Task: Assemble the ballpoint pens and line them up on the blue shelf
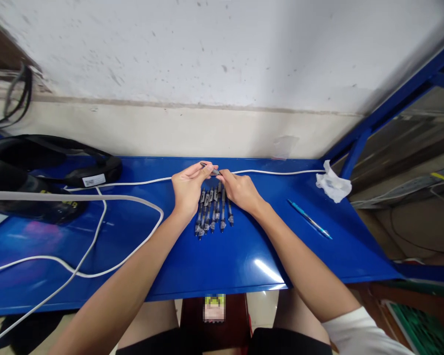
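Between my two hands is a dark pen (215, 172), held near the back of the blue table. My left hand (190, 185) grips one end, with the pen tip poking out past the fingers. The fingers of my right hand (240, 187) are closed on the other end. Just below them lies a row of several black and clear pens (210, 209), side by side, with crinkled clear plastic at their lower ends. My hands cover the upper ends of some of these pens.
A teal pen (310, 219) lies to the right, and a crumpled white tissue (333, 181) sits near the back right corner. White cables (96, 236) loop over the left of the blue table (214, 268). Black headgear (92, 162) stands at the back left, against the wall.
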Tool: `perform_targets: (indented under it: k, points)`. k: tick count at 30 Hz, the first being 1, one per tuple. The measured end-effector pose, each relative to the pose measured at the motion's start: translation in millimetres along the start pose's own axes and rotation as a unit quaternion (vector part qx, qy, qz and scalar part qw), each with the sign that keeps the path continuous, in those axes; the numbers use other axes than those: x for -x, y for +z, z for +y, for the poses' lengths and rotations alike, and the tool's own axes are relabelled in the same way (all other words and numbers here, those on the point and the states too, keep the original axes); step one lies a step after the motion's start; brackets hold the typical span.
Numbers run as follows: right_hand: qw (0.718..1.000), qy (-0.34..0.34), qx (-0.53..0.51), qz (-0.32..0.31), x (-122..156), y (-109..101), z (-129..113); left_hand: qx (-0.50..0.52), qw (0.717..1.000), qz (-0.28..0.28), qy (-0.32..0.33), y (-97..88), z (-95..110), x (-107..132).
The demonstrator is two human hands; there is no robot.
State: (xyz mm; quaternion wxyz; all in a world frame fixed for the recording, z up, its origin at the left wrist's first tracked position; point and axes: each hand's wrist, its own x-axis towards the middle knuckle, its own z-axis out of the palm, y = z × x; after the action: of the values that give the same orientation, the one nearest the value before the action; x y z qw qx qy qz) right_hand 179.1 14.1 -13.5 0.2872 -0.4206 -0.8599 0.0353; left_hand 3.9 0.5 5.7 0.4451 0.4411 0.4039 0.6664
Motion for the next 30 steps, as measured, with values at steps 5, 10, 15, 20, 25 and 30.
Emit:
perform_targets:
  k: [5,10,15,20,25,30]
  points:
    - [1.0,-0.007,0.014,0.0,0,-2,-3,-0.027,0.998,0.048,-0.007,-3.9,-3,-4]
    - [1.0,0.003,-0.004,0.015,1,-7,-2,-0.005,1.0,-0.001,-0.005,-4.7,-2,-4]
    - [0.999,0.015,-0.035,0.02,3,-11,4,0.045,0.993,-0.109,-0.03,-1.9,1,0]
    - [0.999,-0.002,-0.028,0.019,4,-9,2,0.033,0.998,-0.038,-0.022,-5.9,-3,-5]
    - [0.999,-0.012,-0.013,0.029,3,-12,2,0.06,0.992,-0.106,-0.033,-7.4,0,-5]
    - [0.999,-0.025,-0.007,0.038,3,-11,4,0.035,0.997,-0.059,-0.024,-8.3,-3,-7]
